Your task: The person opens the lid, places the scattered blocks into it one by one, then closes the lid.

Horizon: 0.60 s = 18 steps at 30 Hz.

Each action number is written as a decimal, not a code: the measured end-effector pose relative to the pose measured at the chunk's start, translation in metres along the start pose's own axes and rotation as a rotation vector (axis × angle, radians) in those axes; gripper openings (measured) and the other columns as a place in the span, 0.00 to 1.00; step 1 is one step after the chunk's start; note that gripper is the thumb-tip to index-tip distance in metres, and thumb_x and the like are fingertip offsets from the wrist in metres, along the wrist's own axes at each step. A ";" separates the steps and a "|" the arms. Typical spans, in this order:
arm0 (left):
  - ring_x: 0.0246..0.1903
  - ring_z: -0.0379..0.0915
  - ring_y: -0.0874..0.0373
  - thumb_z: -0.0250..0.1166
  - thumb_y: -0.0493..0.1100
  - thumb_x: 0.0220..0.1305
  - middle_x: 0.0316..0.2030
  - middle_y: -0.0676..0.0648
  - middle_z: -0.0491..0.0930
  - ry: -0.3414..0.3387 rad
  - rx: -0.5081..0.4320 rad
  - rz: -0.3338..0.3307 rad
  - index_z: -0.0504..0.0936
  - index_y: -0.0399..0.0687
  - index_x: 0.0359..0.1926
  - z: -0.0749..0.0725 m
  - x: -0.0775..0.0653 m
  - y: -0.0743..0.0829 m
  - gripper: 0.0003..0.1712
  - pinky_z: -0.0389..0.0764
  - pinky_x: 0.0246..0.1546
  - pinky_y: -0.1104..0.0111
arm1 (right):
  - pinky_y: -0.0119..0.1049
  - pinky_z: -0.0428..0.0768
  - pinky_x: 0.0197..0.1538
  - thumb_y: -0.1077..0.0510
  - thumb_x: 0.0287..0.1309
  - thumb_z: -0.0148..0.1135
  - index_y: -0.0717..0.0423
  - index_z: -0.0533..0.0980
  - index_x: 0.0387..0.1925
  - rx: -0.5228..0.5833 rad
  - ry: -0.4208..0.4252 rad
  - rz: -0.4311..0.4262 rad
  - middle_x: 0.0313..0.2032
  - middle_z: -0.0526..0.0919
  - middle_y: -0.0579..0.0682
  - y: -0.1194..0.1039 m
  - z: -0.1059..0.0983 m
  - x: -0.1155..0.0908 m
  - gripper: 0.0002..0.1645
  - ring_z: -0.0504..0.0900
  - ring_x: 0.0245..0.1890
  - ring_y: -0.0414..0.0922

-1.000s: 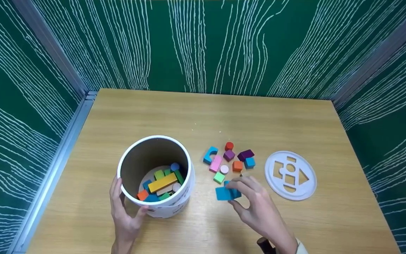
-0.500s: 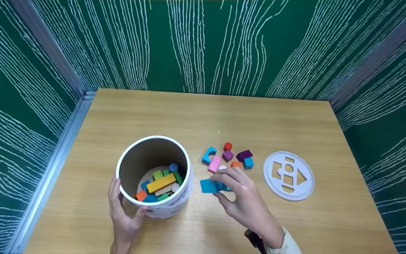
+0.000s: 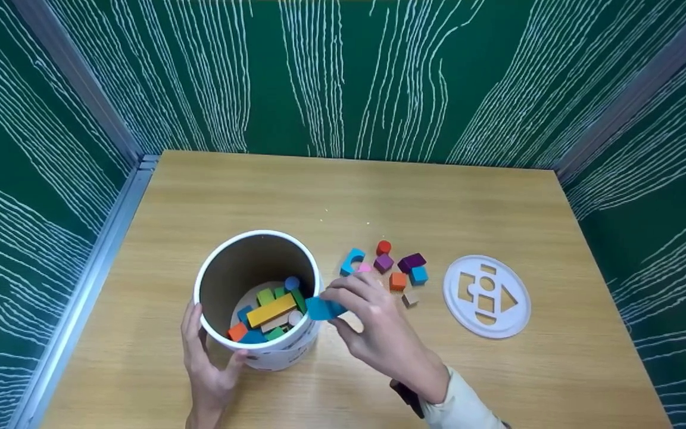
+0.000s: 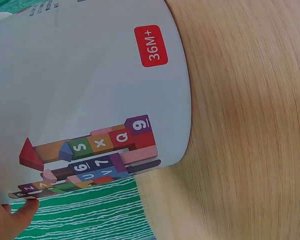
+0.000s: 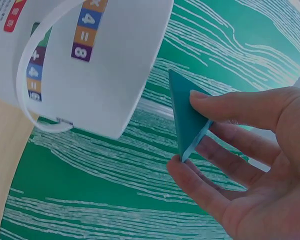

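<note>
A white bucket (image 3: 259, 359), open at the top, stands at the left of the table with several coloured wooden blocks inside. My left hand (image 3: 212, 372) grips its near left side, thumb at the front and fingers along the left wall. My right hand (image 3: 379, 322) pinches a blue triangular block (image 5: 187, 107) between thumb and fingers. In the head view this block overlaps the bucket's right rim; the right wrist view shows it beside the bucket's top. Inside, a yellow bar (image 3: 271, 311) lies over the other blocks.
Right of the bucket lie loose blocks, among them a blue arch (image 3: 352, 262), red cylinder (image 3: 383, 247), orange cube (image 3: 398, 281) and dark purple block (image 3: 412, 262). My right hand hides some. A white lid with cut-out shapes (image 3: 518, 322) lies farther right. Green patterned walls (image 3: 367, 77) surround the table.
My right hand has carried the blue triangular block left, from beside the loose blocks to the bucket's rim. The left hand stays on the bucket.
</note>
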<state>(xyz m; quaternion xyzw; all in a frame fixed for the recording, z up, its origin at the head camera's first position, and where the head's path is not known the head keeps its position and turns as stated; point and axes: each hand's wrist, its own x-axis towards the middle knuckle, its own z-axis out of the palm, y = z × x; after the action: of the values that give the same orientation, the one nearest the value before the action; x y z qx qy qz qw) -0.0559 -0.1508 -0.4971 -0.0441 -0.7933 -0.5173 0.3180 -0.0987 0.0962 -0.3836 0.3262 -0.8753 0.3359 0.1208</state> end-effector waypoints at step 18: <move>0.61 0.50 0.49 0.66 0.48 0.47 0.61 0.31 0.51 0.031 -0.036 0.062 0.54 0.28 0.60 0.000 0.004 0.009 0.47 0.58 0.58 0.73 | 0.31 0.75 0.44 0.59 0.46 0.64 0.48 0.76 0.46 -0.020 -0.075 -0.072 0.46 0.76 0.45 -0.011 0.023 0.023 0.21 0.69 0.47 0.42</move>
<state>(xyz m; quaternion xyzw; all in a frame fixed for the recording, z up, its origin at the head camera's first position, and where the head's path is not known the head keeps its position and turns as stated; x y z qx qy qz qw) -0.0558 -0.1476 -0.4877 -0.0666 -0.7772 -0.5218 0.3453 -0.1089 0.0633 -0.3849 0.3686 -0.8703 0.3100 0.1033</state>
